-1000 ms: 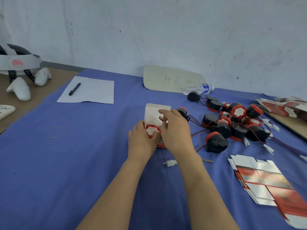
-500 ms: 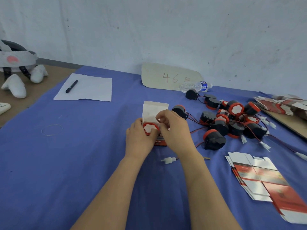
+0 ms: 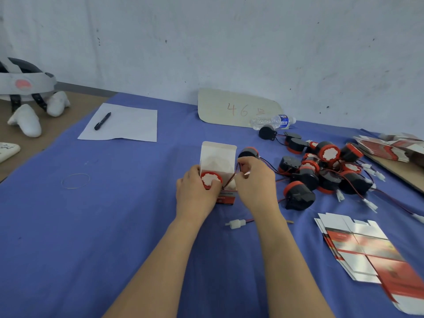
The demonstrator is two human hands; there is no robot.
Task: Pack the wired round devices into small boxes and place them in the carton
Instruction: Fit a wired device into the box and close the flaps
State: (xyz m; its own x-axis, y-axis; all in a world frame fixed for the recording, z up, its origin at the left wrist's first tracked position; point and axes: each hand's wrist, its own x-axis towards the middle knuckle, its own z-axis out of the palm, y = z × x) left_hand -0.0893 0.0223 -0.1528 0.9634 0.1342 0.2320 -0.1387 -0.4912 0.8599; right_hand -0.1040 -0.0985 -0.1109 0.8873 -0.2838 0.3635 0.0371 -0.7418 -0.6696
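A scuffed pale wall behind a blue-clothed table.

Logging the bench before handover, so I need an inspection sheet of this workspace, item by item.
Surface: blue cloth, lying flat.
Job's things: small box upright, flap open, round device inside; device pile and flat boxes at right; no carton seen.
Clutter: paper, pen, rubber band, bottle, cardboard sign.
Grips: left hand holds small box; right hand pinches wire.
Cables: wire runs from small box to right hand; loose connector on cloth.
Surroundings: white wall; headset at left.
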